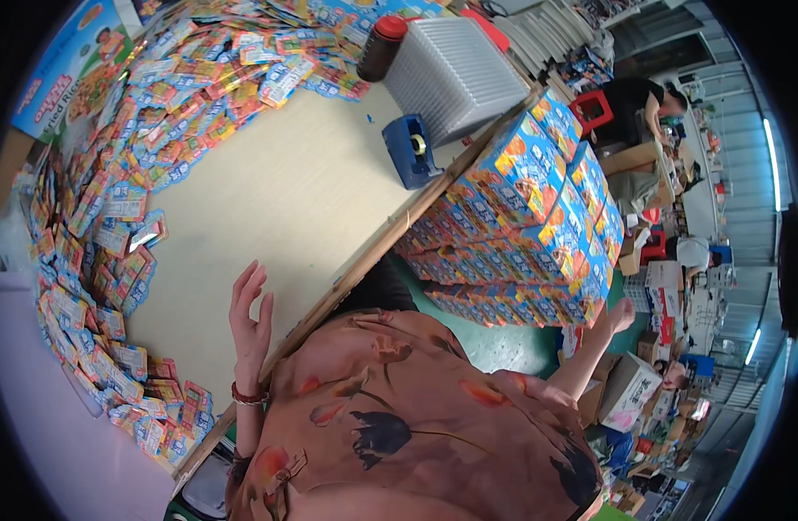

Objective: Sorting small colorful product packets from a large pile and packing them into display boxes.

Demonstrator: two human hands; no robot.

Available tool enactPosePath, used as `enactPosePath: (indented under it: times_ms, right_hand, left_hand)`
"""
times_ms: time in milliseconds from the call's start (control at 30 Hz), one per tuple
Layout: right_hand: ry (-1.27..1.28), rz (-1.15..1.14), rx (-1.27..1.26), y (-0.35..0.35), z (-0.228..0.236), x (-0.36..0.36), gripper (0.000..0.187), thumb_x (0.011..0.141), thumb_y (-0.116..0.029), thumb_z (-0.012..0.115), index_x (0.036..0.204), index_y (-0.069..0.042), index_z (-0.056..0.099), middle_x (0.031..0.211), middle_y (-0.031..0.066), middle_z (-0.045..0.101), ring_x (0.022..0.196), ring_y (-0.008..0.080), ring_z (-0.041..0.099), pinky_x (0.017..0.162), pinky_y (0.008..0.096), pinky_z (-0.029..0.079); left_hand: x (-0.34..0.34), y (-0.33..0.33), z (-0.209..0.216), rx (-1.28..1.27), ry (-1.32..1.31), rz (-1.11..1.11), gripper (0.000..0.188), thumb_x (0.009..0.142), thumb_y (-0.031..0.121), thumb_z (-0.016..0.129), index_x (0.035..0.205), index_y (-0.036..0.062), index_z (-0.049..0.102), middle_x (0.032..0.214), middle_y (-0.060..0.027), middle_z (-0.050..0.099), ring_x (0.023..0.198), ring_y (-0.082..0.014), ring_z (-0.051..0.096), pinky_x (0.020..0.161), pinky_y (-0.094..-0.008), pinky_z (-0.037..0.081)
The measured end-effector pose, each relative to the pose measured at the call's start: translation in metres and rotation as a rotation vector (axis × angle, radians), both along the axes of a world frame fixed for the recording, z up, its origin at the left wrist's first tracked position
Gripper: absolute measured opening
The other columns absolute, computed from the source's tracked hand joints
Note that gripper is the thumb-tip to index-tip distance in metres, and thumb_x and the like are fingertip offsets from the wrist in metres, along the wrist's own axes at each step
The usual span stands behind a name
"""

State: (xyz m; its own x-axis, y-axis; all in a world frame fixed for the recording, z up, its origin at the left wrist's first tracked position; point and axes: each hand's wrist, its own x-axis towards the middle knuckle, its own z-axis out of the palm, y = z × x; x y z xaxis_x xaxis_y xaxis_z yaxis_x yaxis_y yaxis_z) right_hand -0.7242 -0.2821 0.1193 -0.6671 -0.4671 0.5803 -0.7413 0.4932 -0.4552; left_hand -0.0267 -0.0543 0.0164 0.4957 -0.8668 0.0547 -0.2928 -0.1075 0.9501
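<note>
My left hand (251,317) hovers over the near edge of the pale table (268,182), fingers stretched and holding nothing; a reddish bracelet circles its wrist. Far out to the right, my right hand (622,315) is curled closed beside the stacked blue-and-orange boxes (525,226). Nothing shows in its fingers, and it looks apart from the boxes. A long bank of small colourful packets (168,113) curves along the table's far and left sides. One packet with a white, shiny face (149,233) lies at the inner edge of that bank.
A blue tape dispenser (412,152), a stack of clear plastic trays (451,74) and a dark bottle with a red lid (382,48) stand at the far right of the table. A large printed carton (73,65) leans far left. A person (638,113) sits beyond the boxes.
</note>
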Motion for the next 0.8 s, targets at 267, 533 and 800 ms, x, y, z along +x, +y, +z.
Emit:
enactPosePath:
  times_ms: [267,533,800]
  right_hand:
    - [-0.282,1.206,-0.014,-0.152,0.106,0.280,0.027,0.093,-0.018,0.062,0.112,0.001,0.065,0.096,0.0066,0.067,0.088,0.0102,0.060,0.081,0.0241,0.047]
    - [0.073,1.756,0.138,-0.220,0.069,0.561,0.025,0.087,-0.018,0.065,0.109,-0.006,0.068,0.096,0.0127,0.070,0.088,0.0237,0.068,0.082,0.0308,0.051]
    - [0.684,1.438,0.196,-0.419,0.036,0.657,0.040,0.079,-0.014,0.058,0.118,-0.006,0.058,0.115,0.0226,0.060,0.112,0.0413,0.054,0.093,0.0474,0.046]
  left_hand:
    - [-0.001,-0.001,0.019,-0.014,-0.151,0.057,0.039,0.089,0.001,0.057,0.127,0.0084,0.056,0.130,-0.0116,0.055,0.117,-0.0268,0.054,0.096,-0.0347,0.044]
    - [-0.019,0.044,-0.003,0.102,-0.317,0.209,0.047,0.086,0.000,0.058,0.132,0.0076,0.052,0.130,-0.0138,0.053,0.119,-0.0313,0.051,0.099,-0.0387,0.042]
    - [-0.047,0.081,-0.059,0.620,-0.669,0.310,0.063,0.092,0.033,0.053,0.146,0.0098,0.031,0.155,-0.0157,0.020,0.143,-0.0374,0.016,0.113,-0.0567,0.010]
